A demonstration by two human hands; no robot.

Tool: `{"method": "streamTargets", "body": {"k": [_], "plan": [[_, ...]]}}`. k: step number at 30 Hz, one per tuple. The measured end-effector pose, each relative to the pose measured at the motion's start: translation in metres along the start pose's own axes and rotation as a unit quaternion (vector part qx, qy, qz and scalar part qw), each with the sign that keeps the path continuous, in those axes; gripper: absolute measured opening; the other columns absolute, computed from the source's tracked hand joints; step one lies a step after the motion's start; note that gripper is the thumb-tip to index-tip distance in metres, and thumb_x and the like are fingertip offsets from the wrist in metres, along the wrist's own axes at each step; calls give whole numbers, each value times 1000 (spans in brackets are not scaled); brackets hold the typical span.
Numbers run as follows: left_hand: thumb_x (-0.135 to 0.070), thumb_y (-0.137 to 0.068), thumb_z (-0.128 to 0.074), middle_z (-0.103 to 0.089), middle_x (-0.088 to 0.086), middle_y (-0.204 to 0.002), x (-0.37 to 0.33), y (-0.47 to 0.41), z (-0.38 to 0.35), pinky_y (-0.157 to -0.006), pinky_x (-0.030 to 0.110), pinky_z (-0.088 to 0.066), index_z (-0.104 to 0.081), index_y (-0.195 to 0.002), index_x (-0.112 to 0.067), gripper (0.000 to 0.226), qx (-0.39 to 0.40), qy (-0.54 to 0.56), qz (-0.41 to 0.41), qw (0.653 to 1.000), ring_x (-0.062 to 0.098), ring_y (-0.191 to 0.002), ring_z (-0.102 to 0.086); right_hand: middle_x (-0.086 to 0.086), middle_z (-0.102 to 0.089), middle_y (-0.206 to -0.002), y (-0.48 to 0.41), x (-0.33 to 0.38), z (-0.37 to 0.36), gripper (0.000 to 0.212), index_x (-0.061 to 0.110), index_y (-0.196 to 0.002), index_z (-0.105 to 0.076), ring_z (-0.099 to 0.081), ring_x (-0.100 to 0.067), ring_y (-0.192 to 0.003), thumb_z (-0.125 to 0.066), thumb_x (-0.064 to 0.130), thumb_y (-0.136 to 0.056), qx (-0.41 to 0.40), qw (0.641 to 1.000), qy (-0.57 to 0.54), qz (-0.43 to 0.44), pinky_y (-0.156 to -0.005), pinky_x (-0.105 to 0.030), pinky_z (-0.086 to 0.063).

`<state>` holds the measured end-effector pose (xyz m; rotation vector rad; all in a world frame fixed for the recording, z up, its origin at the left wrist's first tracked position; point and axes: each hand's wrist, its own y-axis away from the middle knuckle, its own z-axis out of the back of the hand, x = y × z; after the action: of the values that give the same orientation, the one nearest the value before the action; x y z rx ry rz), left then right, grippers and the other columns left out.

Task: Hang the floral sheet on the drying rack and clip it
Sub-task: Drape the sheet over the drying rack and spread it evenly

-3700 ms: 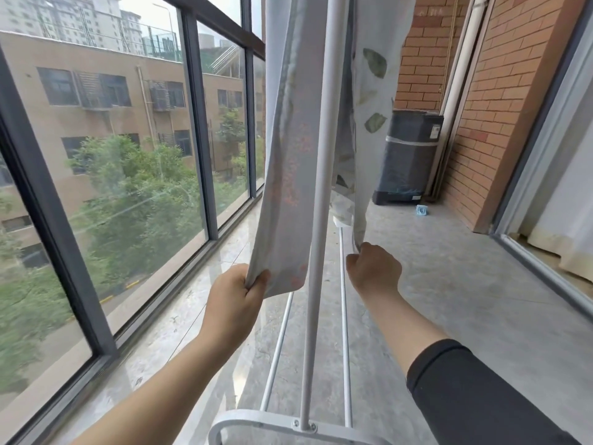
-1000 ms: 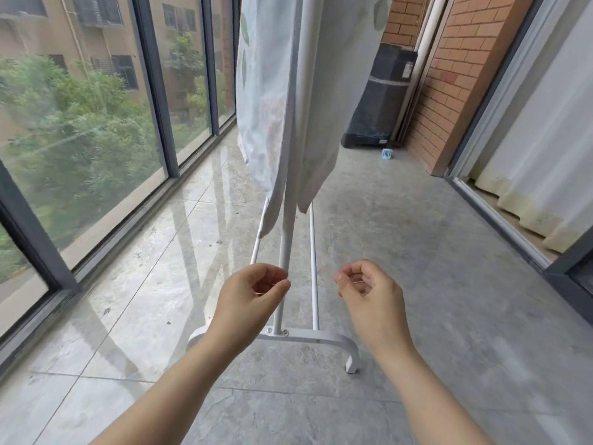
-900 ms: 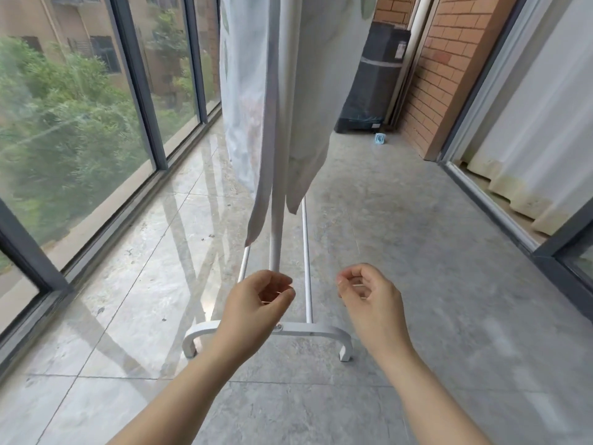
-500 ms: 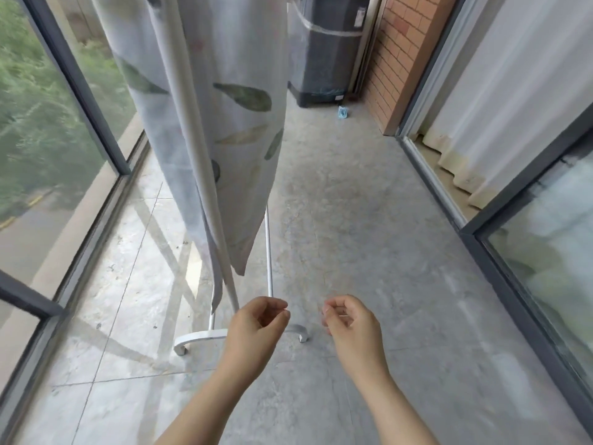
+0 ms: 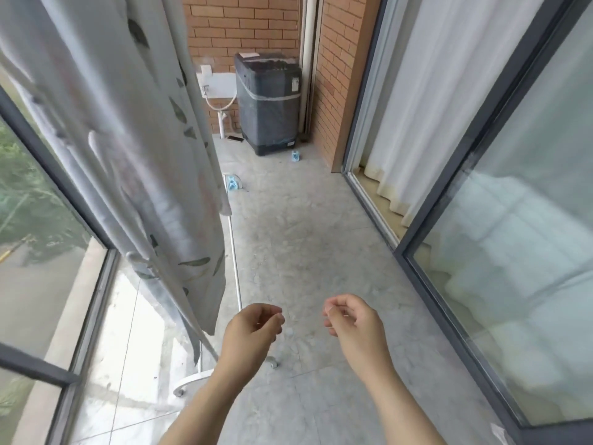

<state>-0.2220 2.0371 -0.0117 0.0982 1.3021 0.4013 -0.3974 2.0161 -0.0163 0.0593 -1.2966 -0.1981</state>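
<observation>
Grey balcony floor (image 5: 321,252); white leaf-print floral sheet (image 5: 134,139) already hangs on white metal drying rack (image 5: 235,264), clipping apparently pending (small blue plastic clip (image 5: 232,184) upper centre), left hand (image 5: 253,332) and right hand (image 5: 353,326) loosely curled, empty.

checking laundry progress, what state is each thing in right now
drying rack, upright on the floor
floral sheet, draped over it, no clip visible
left hand, loosely curled, empty
right hand, loosely curled, empty
blue clips, lying on the floor
washing machine, lid down
</observation>
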Motion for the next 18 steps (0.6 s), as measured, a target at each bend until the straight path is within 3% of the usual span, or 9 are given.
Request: {"method": "streamTargets", "body": {"k": [8,18], "plan": [[-15,-88,-64,-73,0,-85,-122,38,-45,-77,30,-58,-69,-94,-18,8,-26,38,-75,996,13,-79,-69,0,-72,-82,-3,95,97,10,22,-88,-66,-69,-12,-74,-60,16,-92,6,997,-18,76,-79,-42,-58],[-17,-87,-65,-73,-1,-81,-179,23,-72,-82,37,-57,-70,-93,-18,8,-45,44,-143,988,10,-76,-69,0,-72,-84,-42,133,140,8,20,-90,-67,-69,-13,-75,-60,17,-92,10,990,-26,142,-76,-35,-58]]}}
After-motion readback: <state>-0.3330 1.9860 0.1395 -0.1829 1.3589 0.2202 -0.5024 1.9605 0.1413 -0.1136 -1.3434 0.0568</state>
